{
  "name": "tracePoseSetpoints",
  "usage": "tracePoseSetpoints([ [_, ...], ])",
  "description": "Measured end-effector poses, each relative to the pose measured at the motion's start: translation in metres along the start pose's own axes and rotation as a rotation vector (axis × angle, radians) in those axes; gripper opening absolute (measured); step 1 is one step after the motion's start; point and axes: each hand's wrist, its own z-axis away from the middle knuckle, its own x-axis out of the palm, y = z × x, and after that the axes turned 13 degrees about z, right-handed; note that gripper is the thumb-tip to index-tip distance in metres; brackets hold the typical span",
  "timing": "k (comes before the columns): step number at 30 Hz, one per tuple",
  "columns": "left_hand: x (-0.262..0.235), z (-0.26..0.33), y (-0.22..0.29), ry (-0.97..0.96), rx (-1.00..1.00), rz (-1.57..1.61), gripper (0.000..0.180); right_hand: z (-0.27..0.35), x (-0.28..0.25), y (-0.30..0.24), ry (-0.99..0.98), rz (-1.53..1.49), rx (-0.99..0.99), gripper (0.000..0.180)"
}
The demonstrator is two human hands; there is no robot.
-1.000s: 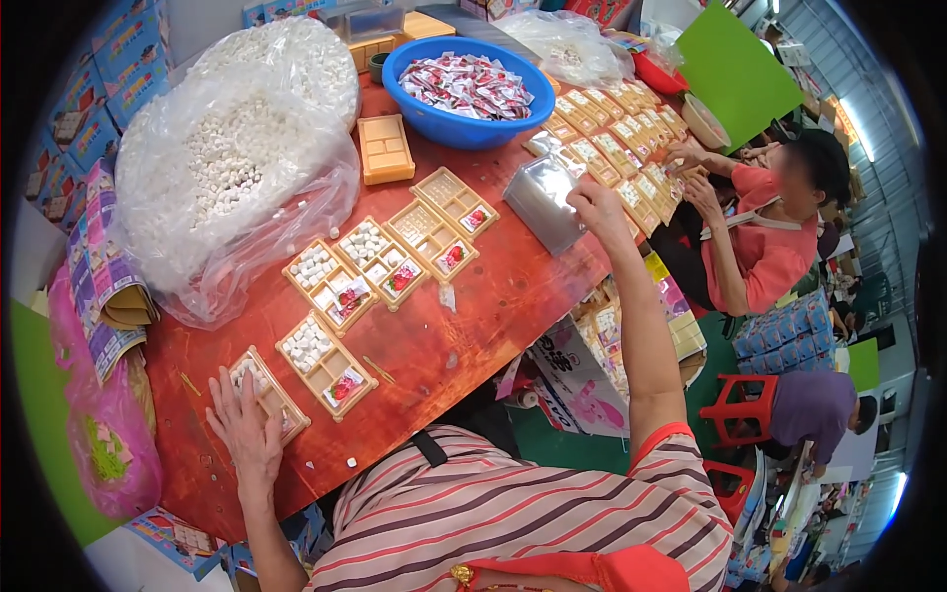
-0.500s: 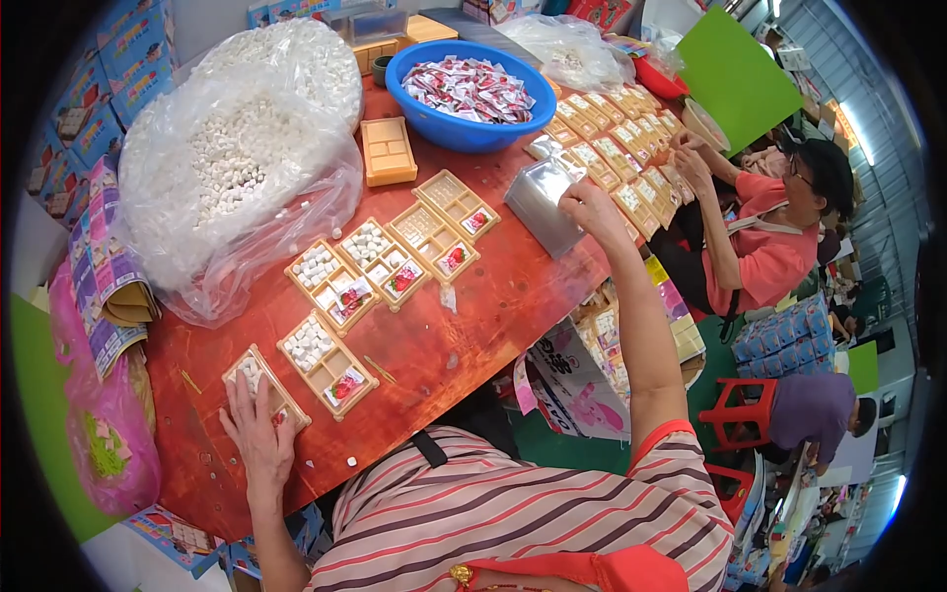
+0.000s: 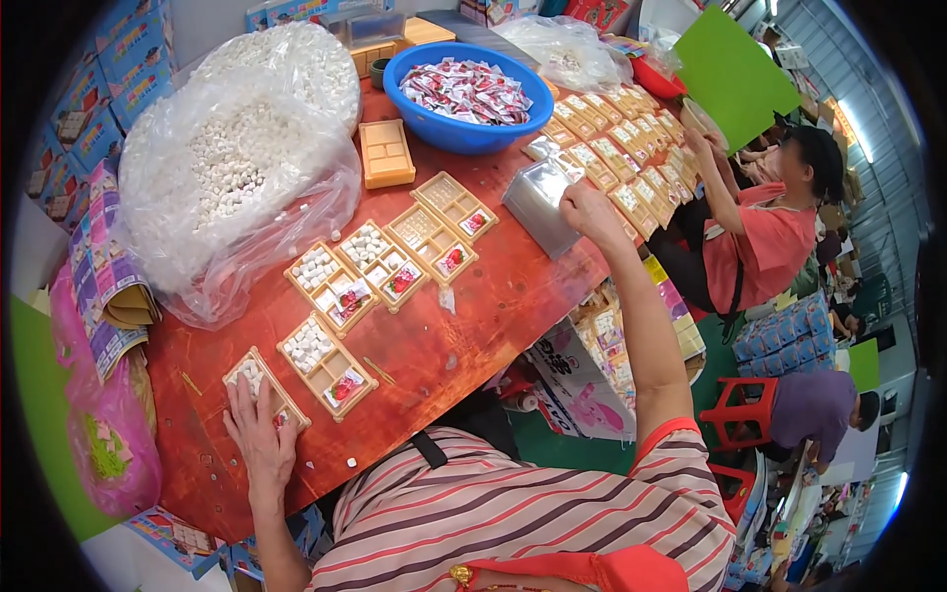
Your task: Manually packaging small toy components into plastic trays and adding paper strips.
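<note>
My left hand (image 3: 258, 434) lies flat and open on a light, stiff tray (image 3: 264, 387) at the surface's near edge; my right hand (image 3: 589, 209) pinches the thin, slippery foil bag stack (image 3: 541, 202) by its edge.

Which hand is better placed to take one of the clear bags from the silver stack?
The right hand. It is stretched out and already touches the stack of clear bags at the table's right edge. The left hand lies flat on a small tray, far from the stack.
</note>
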Motion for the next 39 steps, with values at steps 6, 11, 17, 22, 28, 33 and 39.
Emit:
tracePoseSetpoints([
  [6,0.001,0.0,-0.001,0.006,0.001,0.015,0.068,0.004,0.02,0.005,0.14,-0.003,0.02,0.026],
  [11,0.0,0.0,0.0,0.022,0.007,0.018,0.068,0.004,0.027,0.012,0.119,-0.069,0.096,0.029],
  [17,-0.001,0.001,0.002,0.035,0.01,-0.018,0.068,0.0,0.022,0.016,0.031,-0.137,0.144,0.03],
  [22,0.0,0.0,0.001,0.039,0.011,-0.022,0.069,-0.001,0.034,0.023,0.078,-0.102,0.135,0.03],
  [28,0.001,0.004,-0.002,0.061,0.008,-0.001,0.068,-0.004,0.033,0.029,0.072,-0.151,0.129,0.031],
  [33,0.0,0.007,-0.002,0.079,0.01,0.01,0.067,-0.005,0.026,0.038,0.0,-0.481,0.159,0.026],
  [39,-0.003,0.009,-0.004,0.101,0.06,0.013,0.069,-0.005,-0.006,0.004,-0.128,-0.209,0.081,0.028],
])
